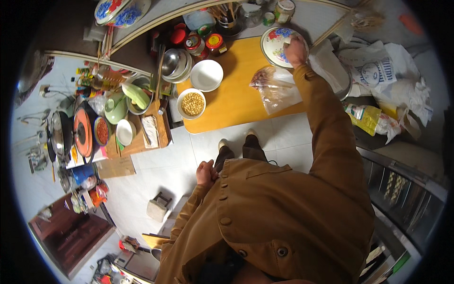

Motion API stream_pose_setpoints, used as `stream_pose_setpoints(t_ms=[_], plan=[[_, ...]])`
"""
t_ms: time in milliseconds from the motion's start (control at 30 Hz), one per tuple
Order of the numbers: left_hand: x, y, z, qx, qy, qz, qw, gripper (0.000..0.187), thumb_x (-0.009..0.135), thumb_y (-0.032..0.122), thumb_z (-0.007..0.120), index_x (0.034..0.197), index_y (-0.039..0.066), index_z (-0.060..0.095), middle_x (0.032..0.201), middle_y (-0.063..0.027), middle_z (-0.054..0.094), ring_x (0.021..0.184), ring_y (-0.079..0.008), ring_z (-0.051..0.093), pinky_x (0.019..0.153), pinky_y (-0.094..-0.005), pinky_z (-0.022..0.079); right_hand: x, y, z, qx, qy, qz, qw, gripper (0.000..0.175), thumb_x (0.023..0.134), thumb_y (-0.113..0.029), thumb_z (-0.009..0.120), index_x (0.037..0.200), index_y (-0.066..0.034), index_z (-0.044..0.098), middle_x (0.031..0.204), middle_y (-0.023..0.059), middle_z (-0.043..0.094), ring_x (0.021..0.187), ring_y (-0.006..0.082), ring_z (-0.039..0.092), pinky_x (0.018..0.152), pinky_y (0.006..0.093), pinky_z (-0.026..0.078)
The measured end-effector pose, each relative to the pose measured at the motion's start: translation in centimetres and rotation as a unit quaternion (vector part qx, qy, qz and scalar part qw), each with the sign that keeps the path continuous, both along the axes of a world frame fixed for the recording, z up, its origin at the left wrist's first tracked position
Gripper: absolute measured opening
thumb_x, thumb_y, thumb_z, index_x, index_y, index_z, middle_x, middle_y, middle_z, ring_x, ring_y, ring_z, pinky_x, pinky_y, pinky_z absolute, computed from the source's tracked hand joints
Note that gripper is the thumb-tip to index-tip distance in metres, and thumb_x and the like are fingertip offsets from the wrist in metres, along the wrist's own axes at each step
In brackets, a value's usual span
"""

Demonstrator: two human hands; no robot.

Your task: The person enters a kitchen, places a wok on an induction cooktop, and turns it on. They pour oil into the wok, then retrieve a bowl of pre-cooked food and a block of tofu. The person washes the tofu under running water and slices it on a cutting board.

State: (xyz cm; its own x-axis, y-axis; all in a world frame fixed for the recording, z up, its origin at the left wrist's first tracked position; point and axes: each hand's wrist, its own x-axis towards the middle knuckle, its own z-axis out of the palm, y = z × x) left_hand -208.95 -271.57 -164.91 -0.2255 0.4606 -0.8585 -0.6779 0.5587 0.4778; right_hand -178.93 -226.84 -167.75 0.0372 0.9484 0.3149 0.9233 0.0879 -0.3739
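My right hand (296,52) grips the knob of a white enamel lid (278,58) with red and blue flowers, at the back right of a yellow tabletop (237,103). What lies under the lid is hidden. My left hand (206,173) hangs before my coat with curled fingers, and nothing shows in it. Near my right sleeve a clear plastic bag (278,90) with reddish-brown food in it lies on the tabletop. At the tabletop's left stand a white bowl of soaked beans or nuts (192,104) and a white bowl (206,75) with nothing visible inside.
Stacked bowls (173,64) and red-lidded jars (215,42) stand at the back left. Farther left, a wooden counter (161,129) holds a green-handled pan, bowls and bottles. White plastic bags (376,67) lie at the right. A small stool (156,210) stands on the floor.
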Motion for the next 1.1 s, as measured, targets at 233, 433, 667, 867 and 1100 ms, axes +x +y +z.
stream_pose_setpoints(t_ms=[233,433,667,867,1100], plan=[[2.0,-0.1,0.2,0.004,-0.002,0.039,0.999,0.038,0.087,0.007,0.059,0.062,0.016,0.032,0.049,0.0028,0.028,0.038,-0.009,0.025,0.035,-0.0265,0.022,-0.8,-6.0,6.6,0.022,-0.005,0.127,0.992,0.043,0.073,-0.026,0.069,0.108,-0.0044,0.056,0.11,0.0197,0.056,0.097,0.0369,0.058,0.082,0.0444,0.049],[3.3,1.7,0.0,0.012,-0.001,0.015,1.0,0.037,0.087,0.009,0.06,0.063,0.016,0.033,0.049,0.0028,0.031,0.039,-0.0087,0.026,0.035,-0.0266,0.024,-8.7,-19.0,1.1,-0.178,0.04,0.312,0.932,0.047,0.072,-0.021,0.068,0.111,0.0,0.053,0.109,0.0197,0.054,0.098,0.0358,0.056,0.081,0.0454,0.049],[2.3,1.9,-0.6,0.027,0.004,-0.022,0.999,0.036,0.088,0.01,0.06,0.063,0.015,0.034,0.049,0.0017,0.031,0.038,-0.0106,0.029,0.035,-0.028,0.028,-12.7,-20.1,-5.5,-0.179,0.023,0.33,0.927,0.035,0.076,-0.019,0.064,0.102,0.0011,0.052,0.104,0.0207,0.054,0.092,0.0373,0.058,0.077,0.0451,0.049],[1.8,1.6,-1.0,0.034,0.015,-0.015,0.999,0.036,0.089,0.011,0.059,0.063,0.014,0.034,0.05,0.0009,0.031,0.04,-0.0112,0.029,0.037,-0.0285,0.028,-6.2,-16.4,-7.0,-0.18,0.254,0.137,0.94,0.019,0.085,-0.018,0.058,0.098,-0.0044,0.055,0.082,0.018,0.06,0.078,0.0354,0.06,0.071,0.0422,0.048],[3.3,3.2,-1.1,0.041,0.001,-0.015,0.999,0.039,0.089,0.009,0.057,0.06,0.016,0.032,0.048,0.0031,0.027,0.039,-0.0093,0.025,0.036,-0.0265,0.023,7.2,-7.8,-8.6,-0.294,0.625,-0.072,0.719,0.018,0.092,-0.014,0.049,0.098,0.0016,0.056,0.094,0.0086,0.06,0.084,0.0177,0.059,0.075,0.0286,0.051]])
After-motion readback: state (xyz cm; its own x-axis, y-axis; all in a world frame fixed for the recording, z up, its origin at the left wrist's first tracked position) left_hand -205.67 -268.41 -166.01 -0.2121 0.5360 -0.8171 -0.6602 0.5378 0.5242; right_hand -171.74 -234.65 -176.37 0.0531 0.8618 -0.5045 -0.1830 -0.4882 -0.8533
